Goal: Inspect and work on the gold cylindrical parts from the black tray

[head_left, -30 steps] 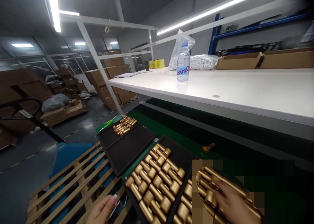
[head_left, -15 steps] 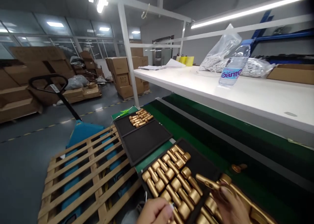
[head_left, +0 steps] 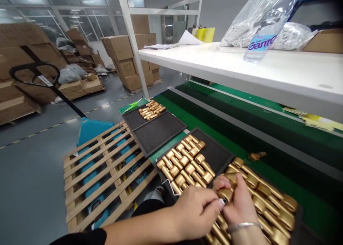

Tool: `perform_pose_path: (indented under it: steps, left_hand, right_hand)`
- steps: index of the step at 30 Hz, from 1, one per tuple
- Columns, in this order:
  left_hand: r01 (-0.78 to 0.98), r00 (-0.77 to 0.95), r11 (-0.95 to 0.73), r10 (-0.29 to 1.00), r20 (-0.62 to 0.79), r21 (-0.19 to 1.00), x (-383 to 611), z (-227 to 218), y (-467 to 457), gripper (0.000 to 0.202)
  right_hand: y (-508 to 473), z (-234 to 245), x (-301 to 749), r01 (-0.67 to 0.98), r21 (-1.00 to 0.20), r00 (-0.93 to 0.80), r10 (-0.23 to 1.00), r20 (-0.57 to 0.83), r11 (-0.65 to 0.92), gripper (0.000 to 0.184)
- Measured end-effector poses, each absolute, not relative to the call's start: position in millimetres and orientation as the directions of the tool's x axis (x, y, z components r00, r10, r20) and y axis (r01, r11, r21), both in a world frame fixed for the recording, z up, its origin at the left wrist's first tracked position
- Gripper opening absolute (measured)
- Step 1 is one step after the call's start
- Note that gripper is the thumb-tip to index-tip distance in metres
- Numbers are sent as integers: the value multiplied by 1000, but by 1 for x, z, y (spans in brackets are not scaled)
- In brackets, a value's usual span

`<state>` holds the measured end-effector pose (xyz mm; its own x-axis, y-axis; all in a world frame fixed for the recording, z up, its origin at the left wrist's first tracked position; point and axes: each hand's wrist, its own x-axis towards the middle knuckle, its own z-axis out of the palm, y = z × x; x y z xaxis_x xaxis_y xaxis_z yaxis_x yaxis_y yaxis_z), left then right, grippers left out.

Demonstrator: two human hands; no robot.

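My right hand (head_left: 239,200), with a bracelet at its wrist, is closed around a gold hammer-shaped part (head_left: 225,194) with a wide round head. My left hand (head_left: 197,210) reaches across from the left, its thumb and fingers pinching a small white-tipped piece (head_left: 222,201) against that head. What lies inside the left fingers is mostly hidden. Below both hands, rows of similar gold parts (head_left: 191,170) fill much of a black tray (head_left: 214,150). More gold parts (head_left: 268,202) lie packed to the right of my right hand.
Another black tray (head_left: 160,132) holds a small cluster of gold parts at its far end. One loose part (head_left: 257,156) lies on the green belt (head_left: 235,145). Over it runs a white shelf (head_left: 214,60) with a water bottle (head_left: 264,37). At left stands a wooden pallet (head_left: 107,173) on a blue pallet jack (head_left: 95,128).
My view has tilted down. Both hands have come together: my left hand moved right and up to the gold part in my right hand, which now points differently.
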<state>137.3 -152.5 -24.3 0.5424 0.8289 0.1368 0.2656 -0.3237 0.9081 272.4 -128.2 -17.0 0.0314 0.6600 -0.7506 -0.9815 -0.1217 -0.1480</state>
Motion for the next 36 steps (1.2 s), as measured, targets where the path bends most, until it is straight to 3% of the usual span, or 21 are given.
perform_pose_path:
  steps: [4, 9, 12, 18, 29, 32, 34, 35, 36]
  left_hand:
    - [314, 528, -354, 836, 148, 881, 135, -23, -151, 26]
    - [401, 481, -178, 875, -42, 899, 134, -25, -151, 35]
    - [423, 477, -130, 873, -99, 897, 134, -29, -153, 35]
    - [368, 524, -205, 851, -21, 907, 134, -32, -162, 26]
    - [220, 693, -359, 712, 114, 907, 148, -33, -159, 24]
    - [270, 719, -386, 691, 82, 882, 153, -44, -165, 30]
    - [350, 725, -344, 688, -19, 871, 152, -52, -171, 38]
    - [427, 667, -280, 740, -90, 860, 151, -54, -174, 42]
    - [499, 581, -193, 798, -161, 845, 148, -54, -176, 45]
  right_hand:
    - [-127, -17, 266, -939, -325, 172, 660, -731, -115, 32]
    - [-133, -21, 258, -776, -629, 471, 704, -532, 43, 31]
    - [-139, -23, 253, -693, -718, 533, 715, -453, 62, 34]
    - [-151, -11, 249, -704, -710, 497, 728, -472, 20, 40]
    - [-172, 14, 272, -773, -620, 476, 767, -430, 132, 37]
    - [-166, 9, 324, -742, -583, 620, 672, -406, 332, 29]
    - [-168, -2, 386, -564, -682, 807, 488, -334, 466, 27]
    - [-174, -10, 423, -423, -776, 893, 359, -271, 468, 28]
    - [-184, -20, 460, -286, -892, 949, 232, -213, 351, 29]
